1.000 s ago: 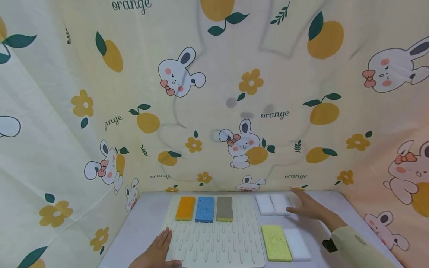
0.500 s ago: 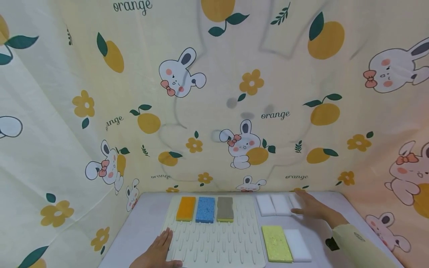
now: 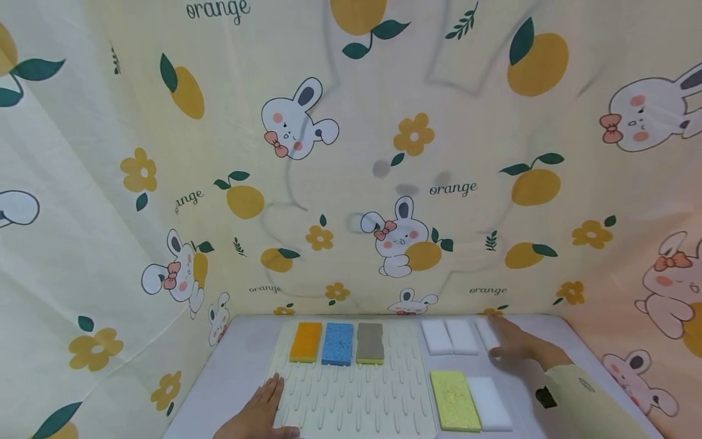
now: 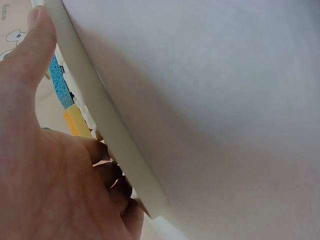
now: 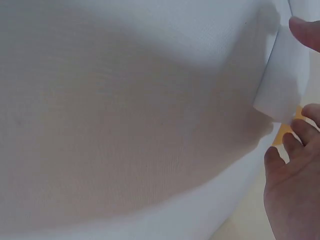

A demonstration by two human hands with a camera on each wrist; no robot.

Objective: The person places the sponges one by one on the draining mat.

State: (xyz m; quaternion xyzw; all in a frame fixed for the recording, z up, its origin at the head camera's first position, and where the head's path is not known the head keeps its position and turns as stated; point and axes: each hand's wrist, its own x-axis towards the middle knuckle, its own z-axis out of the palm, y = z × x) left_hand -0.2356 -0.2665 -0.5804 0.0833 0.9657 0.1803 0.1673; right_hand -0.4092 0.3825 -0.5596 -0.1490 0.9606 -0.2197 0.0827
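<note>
Partly, the right hand (image 3: 518, 344) hides a white block (image 3: 487, 333).

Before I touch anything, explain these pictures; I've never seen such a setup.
There is no machine, just a person's bare left hand and right hand. One picture comes from a camera on the head; the others, from a camera on each wrist. On the table lies a bumpy mat bearing an orange sponge, a blue sponge and a grey sponge. To its right are a yellow sponge, a white block beside that, and three more white blocks farther back. The left hand rests on the mat's edge. The right hand is at the rightmost back block; I can't tell whether it grips it.
</note>
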